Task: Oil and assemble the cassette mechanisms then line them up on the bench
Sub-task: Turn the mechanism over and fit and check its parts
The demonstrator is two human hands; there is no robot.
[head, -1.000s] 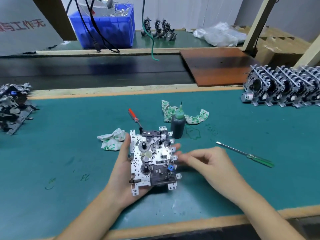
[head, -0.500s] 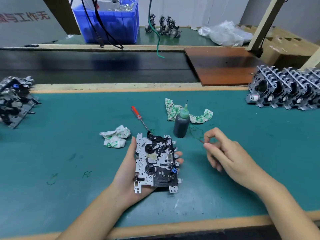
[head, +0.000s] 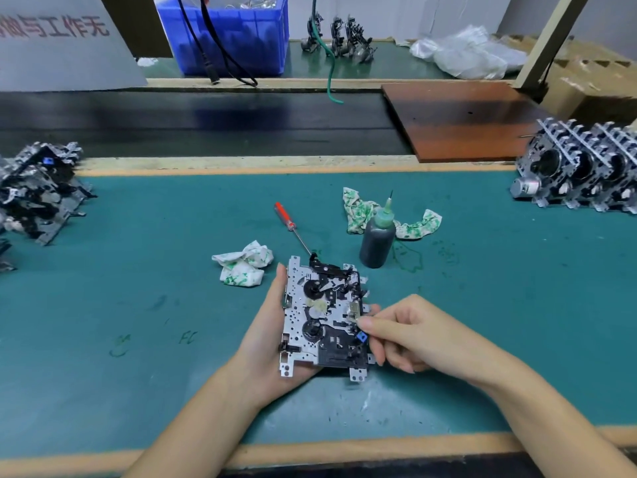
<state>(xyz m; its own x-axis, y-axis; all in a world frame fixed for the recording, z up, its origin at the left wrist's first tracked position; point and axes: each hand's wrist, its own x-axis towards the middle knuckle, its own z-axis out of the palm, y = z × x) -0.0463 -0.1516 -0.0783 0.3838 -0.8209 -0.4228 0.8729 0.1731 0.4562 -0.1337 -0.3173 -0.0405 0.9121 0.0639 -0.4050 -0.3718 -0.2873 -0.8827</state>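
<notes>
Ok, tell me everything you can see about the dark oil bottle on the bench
The oil bottle is a small, dark, round-bodied bottle, plastic by the look of it, with a green tapered cap ending in a thin needle tip. It stands upright on the green bench mat, just beyond the cassette mechanism held in the hands. A crumpled, green-stained rag lies right behind it, and green smears mark the mat beside it. Neither hand touches it. Its fill level cannot be told.
</notes>
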